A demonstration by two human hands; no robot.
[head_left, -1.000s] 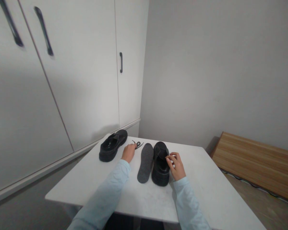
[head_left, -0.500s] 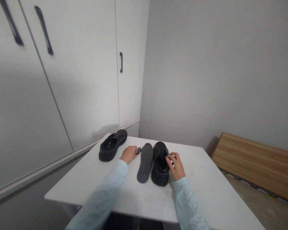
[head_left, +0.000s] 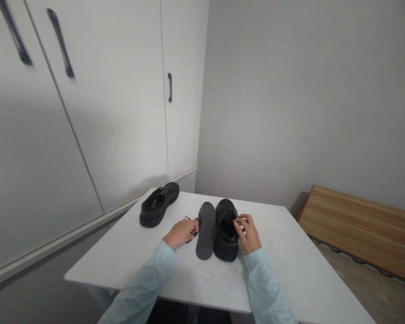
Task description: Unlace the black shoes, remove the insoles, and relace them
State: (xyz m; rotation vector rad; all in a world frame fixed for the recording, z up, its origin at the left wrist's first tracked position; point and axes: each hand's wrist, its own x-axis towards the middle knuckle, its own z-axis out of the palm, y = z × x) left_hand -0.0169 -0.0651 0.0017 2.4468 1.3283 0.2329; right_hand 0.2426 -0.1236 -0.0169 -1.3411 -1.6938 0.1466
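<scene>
My left hand (head_left: 180, 232) is closed around a dark shoelace (head_left: 188, 218), whose ends stick out on both sides of the fingers. Just right of it lies a grey insole (head_left: 206, 231), flat and lengthwise. A black shoe (head_left: 226, 250) stands against the insole's right side, toe pointing away, its opening facing up. At the right edge of that opening, my right hand (head_left: 249, 232) pinches the shoe's side between thumb and fingertips. The other black shoe (head_left: 152, 217) sits apart at the far left of the table.
Everything rests on a white table (head_left: 283, 270). White cabinet doors (head_left: 121, 112) with dark handles rise along the left, and a grey wall (head_left: 290, 99) stands behind. A wood-grain board (head_left: 361, 229) is at the right, beyond the table's edge.
My left hand has moved down and toward me with the shoelace. The insole's near end has shifted right, closer to the shoe. My right hand stays at the shoe's opening.
</scene>
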